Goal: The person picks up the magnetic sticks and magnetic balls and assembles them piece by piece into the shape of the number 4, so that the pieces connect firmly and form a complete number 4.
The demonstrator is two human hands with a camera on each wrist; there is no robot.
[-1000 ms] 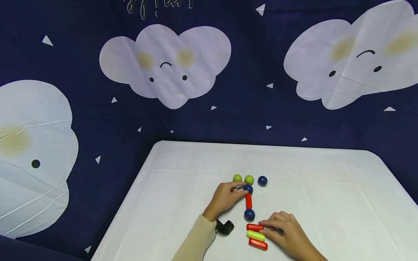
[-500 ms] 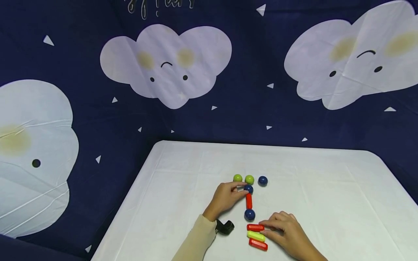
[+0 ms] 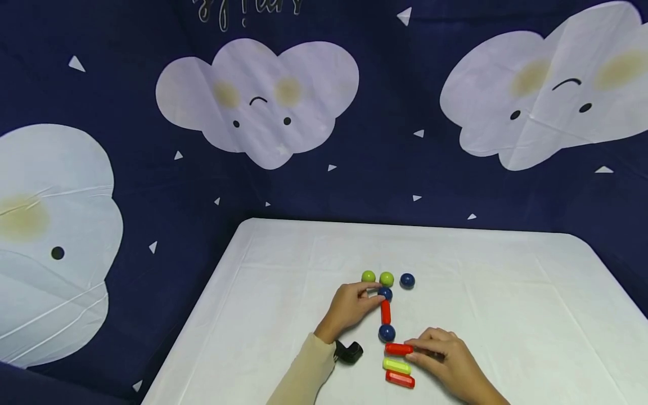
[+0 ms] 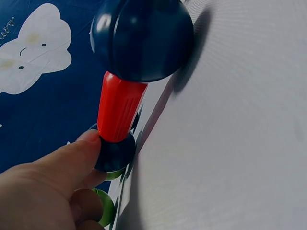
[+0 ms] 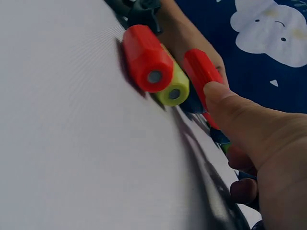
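My left hand [image 3: 349,308] pinches a dark blue ball [image 3: 386,293] between thumb and fingers. A red rod [image 3: 386,312] joins this ball to a second blue ball [image 3: 387,333] nearer me; in the left wrist view the joined rod [image 4: 119,108] lies between both balls. My right hand [image 3: 448,360] pinches another red rod [image 3: 398,349] by its right end. In the right wrist view that rod [image 5: 201,69] appears apart from the yellow rod [image 5: 175,88]. Another red rod [image 3: 400,379] lies against the yellow one on the table.
Two green balls [image 3: 386,278] and a single blue ball [image 3: 407,280] rest beyond my left hand. A black device [image 3: 349,352] is attached at my left wrist. The white table [image 3: 506,292] ends at a dark blue cloud-patterned cloth [image 3: 385,185].
My right hand has moved the upper red rod slightly away from me and to the right, off the yellow rod. The left hand and its joined pieces stay put.
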